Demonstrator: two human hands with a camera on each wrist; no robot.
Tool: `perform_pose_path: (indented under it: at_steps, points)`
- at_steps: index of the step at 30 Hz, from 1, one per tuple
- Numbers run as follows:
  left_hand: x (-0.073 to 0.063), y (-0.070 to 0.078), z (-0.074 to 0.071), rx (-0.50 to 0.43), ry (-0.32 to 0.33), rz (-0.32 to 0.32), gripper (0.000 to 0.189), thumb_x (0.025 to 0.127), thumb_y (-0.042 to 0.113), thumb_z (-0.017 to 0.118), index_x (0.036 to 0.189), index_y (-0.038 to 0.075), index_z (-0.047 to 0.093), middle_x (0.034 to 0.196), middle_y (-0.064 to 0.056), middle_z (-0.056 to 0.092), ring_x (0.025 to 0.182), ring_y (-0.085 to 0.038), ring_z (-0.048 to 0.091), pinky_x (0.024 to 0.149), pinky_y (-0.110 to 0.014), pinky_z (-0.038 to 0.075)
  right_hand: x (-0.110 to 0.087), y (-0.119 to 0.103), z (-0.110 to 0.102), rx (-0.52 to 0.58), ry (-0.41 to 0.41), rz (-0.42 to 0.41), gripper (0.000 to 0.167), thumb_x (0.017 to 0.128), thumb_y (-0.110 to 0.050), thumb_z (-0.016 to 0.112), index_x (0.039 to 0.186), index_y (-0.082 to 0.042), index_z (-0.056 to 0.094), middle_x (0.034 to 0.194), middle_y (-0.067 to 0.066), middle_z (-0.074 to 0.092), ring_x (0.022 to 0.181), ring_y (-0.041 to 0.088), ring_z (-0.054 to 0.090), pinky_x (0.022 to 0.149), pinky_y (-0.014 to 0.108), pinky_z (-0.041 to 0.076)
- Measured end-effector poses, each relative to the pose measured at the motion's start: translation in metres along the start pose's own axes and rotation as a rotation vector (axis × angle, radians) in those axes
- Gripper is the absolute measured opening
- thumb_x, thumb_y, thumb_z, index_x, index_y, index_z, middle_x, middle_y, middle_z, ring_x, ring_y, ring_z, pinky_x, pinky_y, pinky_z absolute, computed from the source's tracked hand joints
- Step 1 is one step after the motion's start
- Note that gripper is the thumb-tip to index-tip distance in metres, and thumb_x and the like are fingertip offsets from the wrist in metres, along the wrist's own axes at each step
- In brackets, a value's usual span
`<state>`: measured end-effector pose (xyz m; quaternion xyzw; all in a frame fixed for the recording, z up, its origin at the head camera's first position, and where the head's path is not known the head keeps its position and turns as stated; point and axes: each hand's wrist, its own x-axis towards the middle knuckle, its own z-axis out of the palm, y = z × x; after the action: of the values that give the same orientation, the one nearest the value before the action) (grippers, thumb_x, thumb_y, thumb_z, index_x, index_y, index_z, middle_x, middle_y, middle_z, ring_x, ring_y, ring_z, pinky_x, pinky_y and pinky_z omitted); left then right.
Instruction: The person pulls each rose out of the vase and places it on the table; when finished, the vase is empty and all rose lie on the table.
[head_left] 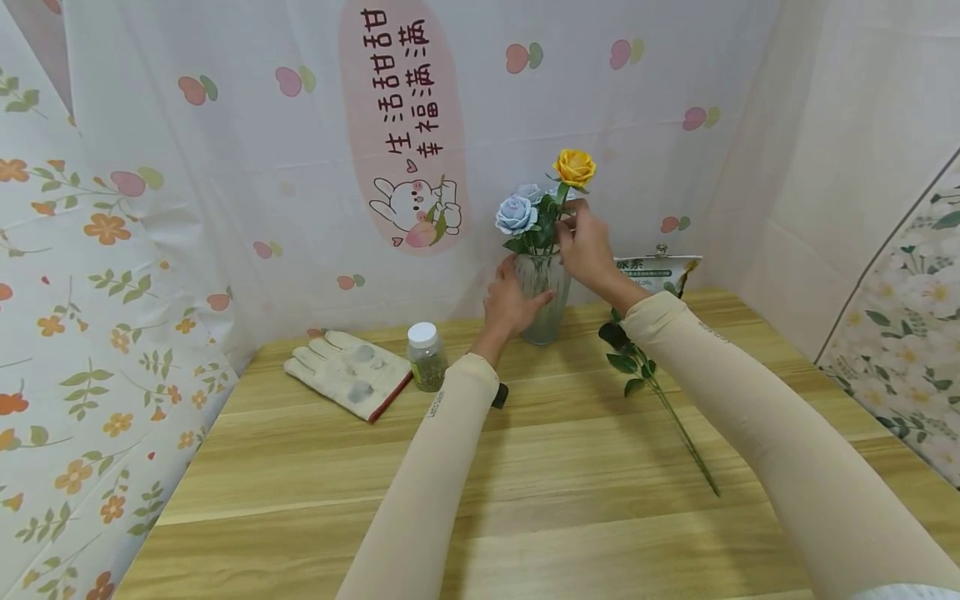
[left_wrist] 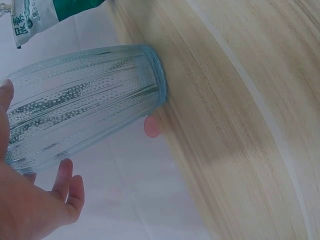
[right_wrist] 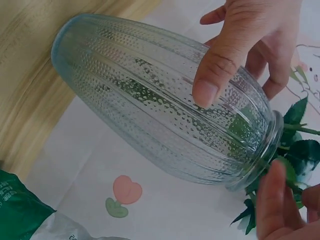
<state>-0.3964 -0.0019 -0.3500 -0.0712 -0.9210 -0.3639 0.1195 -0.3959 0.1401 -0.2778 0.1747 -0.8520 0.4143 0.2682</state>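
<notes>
A clear, ribbed glass vase [head_left: 551, 315] stands upright near the back of the table, with light blue roses [head_left: 517, 215] in it. My left hand [head_left: 513, 298] holds the vase around its upper side; in the right wrist view the thumb of that left hand [right_wrist: 227, 60] lies along the glass. At the vase's mouth, my right hand [head_left: 588, 246] pinches the stem of a yellow rose [head_left: 575, 167], whose bloom rises above the blue ones. Green leaves [right_wrist: 302, 155] crowd the rim in the right wrist view.
A dark rose [head_left: 615, 336] with a long stem lies under my right forearm. Behind it stands a clipped white-and-green bag [head_left: 648, 273]. To the left are a white-capped jar [head_left: 427, 358] and a work glove [head_left: 348, 372]. A printed cloth [head_left: 300, 192] hangs behind the table.
</notes>
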Motion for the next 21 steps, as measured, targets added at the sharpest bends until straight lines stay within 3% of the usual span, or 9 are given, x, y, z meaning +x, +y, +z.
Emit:
perform_pose_path:
  at_steps: [4, 10, 15, 21]
  points:
    - [0.001, 0.001, 0.0, 0.005, -0.003, 0.006, 0.095, 0.087, 0.051, 0.072, 0.156, 0.016, 0.017, 0.158, -0.008, 0.031, 0.135, -0.039, 0.041, 0.107, -0.056, 0.033, 0.001, 0.002, -0.001, 0.0, -0.01, 0.018, 0.029, 0.106, -0.013, 0.045, 0.131, 0.0, 0.044, 0.102, 0.023, 0.071, 0.084, 0.032, 0.066, 0.063, 0.033, 0.043]
    - [0.001, 0.002, 0.0, 0.016, -0.008, 0.011, 0.095, 0.087, 0.051, 0.072, 0.156, 0.015, 0.017, 0.157, -0.007, 0.031, 0.135, -0.04, 0.042, 0.107, -0.057, 0.033, 0.001, 0.003, -0.005, 0.143, -0.026, 0.044, 0.026, 0.105, -0.014, 0.048, 0.129, -0.003, 0.048, 0.102, 0.022, 0.071, 0.083, 0.036, 0.067, 0.052, 0.021, 0.048]
    - [0.001, 0.001, 0.001, 0.026, -0.003, 0.005, 0.095, 0.087, 0.053, 0.071, 0.156, 0.016, 0.018, 0.157, -0.007, 0.031, 0.135, -0.038, 0.042, 0.107, -0.056, 0.033, 0.002, 0.0, -0.01, 0.225, -0.046, 0.073, 0.023, 0.104, -0.012, 0.051, 0.125, -0.002, 0.051, 0.105, 0.025, 0.07, 0.088, 0.04, 0.068, 0.049, 0.025, 0.051]
    - [0.002, 0.0, 0.001, 0.02, -0.007, -0.004, 0.096, 0.087, 0.052, 0.072, 0.156, 0.017, 0.017, 0.157, -0.007, 0.031, 0.135, -0.038, 0.041, 0.106, -0.055, 0.034, 0.003, -0.002, -0.014, 0.295, -0.058, 0.089, 0.016, 0.102, -0.012, 0.056, 0.114, -0.001, 0.056, 0.107, 0.025, 0.069, 0.086, 0.032, 0.068, 0.048, 0.026, 0.051]
